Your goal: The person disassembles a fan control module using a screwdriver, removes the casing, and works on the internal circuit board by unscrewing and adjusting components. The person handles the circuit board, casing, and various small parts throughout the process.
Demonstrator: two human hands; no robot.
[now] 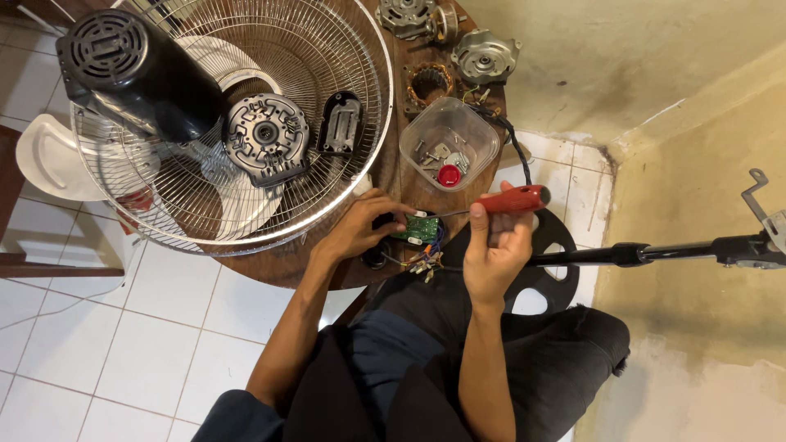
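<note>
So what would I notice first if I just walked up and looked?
Probably the big wire fan guard lying on the round wooden table, with a black motor housing on top. Below it, the right hand holds a red-handled screwdriver towards a small green circuit board steadied by the left hand.

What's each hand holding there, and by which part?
The right hand grips a screwdriver by its red handle, the shaft pointing at a small green circuit board. The left hand steadies that board by its left edge.
</note>
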